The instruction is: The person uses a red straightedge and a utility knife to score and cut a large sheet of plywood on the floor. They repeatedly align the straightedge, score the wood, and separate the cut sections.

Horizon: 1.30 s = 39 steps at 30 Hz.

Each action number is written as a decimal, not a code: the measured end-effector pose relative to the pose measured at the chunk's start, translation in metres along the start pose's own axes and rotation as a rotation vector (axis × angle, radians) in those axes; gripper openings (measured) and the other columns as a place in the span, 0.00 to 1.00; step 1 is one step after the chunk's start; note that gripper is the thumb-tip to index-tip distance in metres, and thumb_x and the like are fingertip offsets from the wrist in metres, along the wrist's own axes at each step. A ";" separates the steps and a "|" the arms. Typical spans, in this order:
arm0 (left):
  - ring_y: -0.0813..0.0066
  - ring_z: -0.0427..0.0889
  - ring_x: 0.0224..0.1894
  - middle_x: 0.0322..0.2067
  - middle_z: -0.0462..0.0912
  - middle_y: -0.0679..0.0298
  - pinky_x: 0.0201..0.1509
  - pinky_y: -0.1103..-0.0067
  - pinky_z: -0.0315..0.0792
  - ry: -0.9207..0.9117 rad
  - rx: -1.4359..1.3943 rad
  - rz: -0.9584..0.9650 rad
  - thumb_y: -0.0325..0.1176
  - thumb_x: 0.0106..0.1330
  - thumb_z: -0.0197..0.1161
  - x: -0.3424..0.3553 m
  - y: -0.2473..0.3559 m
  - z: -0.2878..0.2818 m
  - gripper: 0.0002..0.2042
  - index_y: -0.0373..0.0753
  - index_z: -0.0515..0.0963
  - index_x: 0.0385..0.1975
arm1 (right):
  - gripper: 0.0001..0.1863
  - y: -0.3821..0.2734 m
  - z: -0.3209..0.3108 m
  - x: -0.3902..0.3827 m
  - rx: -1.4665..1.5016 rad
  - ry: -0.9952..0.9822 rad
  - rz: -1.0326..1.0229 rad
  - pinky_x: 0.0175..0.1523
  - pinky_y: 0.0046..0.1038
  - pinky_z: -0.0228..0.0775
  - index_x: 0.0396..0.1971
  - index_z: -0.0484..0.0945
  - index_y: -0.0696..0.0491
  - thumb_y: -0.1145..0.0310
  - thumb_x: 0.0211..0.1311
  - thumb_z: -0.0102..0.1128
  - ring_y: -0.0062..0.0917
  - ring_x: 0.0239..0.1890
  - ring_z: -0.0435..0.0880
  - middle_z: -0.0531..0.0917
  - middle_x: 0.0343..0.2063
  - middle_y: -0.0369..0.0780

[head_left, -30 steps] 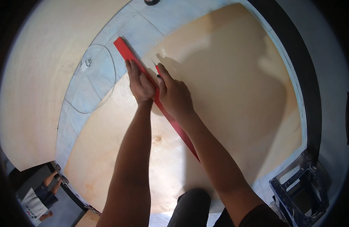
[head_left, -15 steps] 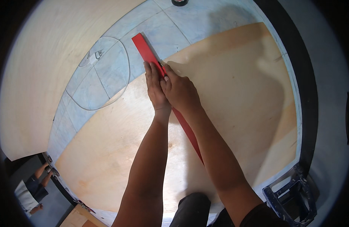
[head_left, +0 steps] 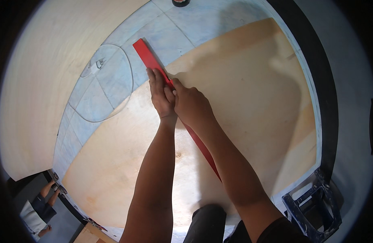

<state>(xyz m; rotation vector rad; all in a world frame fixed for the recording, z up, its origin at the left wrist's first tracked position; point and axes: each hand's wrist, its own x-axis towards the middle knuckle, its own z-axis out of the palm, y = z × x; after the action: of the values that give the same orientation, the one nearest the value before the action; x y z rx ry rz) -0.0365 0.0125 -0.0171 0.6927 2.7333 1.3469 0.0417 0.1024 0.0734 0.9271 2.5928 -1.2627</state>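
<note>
A long red straightedge [head_left: 150, 56] lies on a pale plywood sheet [head_left: 251, 101], its far end reaching past the sheet's edge. My left hand [head_left: 161, 95] lies flat along it with fingers stretched out, pressing on its left side. My right hand [head_left: 192, 104] is closed at the bar's right edge, its index finger pointing forward. In it is a small red-and-black tool that looks like a utility knife [head_left: 169, 81], mostly hidden by the fingers. The two hands touch. Under my right forearm, part of the bar is covered.
Beyond the sheet is bluish tiled floor [head_left: 182, 30] with a looped white cable and plug [head_left: 96, 67]. A dark round container [head_left: 181, 2] stands at the far edge. At the lower right is a dark blue stool [head_left: 312, 208]. Another person [head_left: 37, 212] is at lower left.
My right hand has slid a little toward me along the straightedge with the tool. The left hand stays in place on the bar. The whole view has shifted slightly.
</note>
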 end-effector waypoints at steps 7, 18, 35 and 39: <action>0.42 0.57 0.82 0.81 0.55 0.41 0.82 0.61 0.60 0.005 0.020 0.047 0.32 0.73 0.42 -0.002 0.003 -0.001 0.31 0.32 0.65 0.77 | 0.23 0.017 -0.003 -0.028 0.002 -0.072 0.011 0.46 0.46 0.87 0.66 0.72 0.54 0.67 0.75 0.57 0.47 0.38 0.92 0.90 0.34 0.51; 0.42 0.59 0.81 0.80 0.56 0.40 0.81 0.62 0.62 0.008 0.092 0.058 0.35 0.73 0.41 0.000 -0.001 0.004 0.32 0.33 0.65 0.77 | 0.30 0.042 0.003 -0.071 0.026 -0.112 0.059 0.41 0.48 0.85 0.73 0.65 0.51 0.71 0.73 0.57 0.47 0.34 0.92 0.89 0.32 0.50; 0.47 0.60 0.81 0.81 0.55 0.45 0.82 0.64 0.62 -0.003 0.282 -0.096 0.60 0.63 0.73 0.003 0.021 0.014 0.50 0.32 0.64 0.77 | 0.27 0.087 0.011 -0.167 0.004 -0.098 0.093 0.35 0.47 0.80 0.77 0.66 0.46 0.61 0.82 0.53 0.46 0.26 0.88 0.84 0.23 0.49; 0.47 0.62 0.80 0.80 0.57 0.43 0.81 0.63 0.63 0.013 0.347 -0.045 0.61 0.61 0.73 0.006 0.019 0.008 0.50 0.31 0.66 0.76 | 0.30 0.096 0.006 -0.202 -0.016 -0.134 0.144 0.33 0.46 0.81 0.78 0.65 0.44 0.63 0.80 0.56 0.45 0.25 0.87 0.84 0.23 0.48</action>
<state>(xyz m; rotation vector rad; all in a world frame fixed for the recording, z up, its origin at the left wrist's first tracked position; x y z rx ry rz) -0.0335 0.0312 -0.0070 0.6309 3.0051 0.8782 0.2585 0.0465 0.0749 0.9721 2.3850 -1.2204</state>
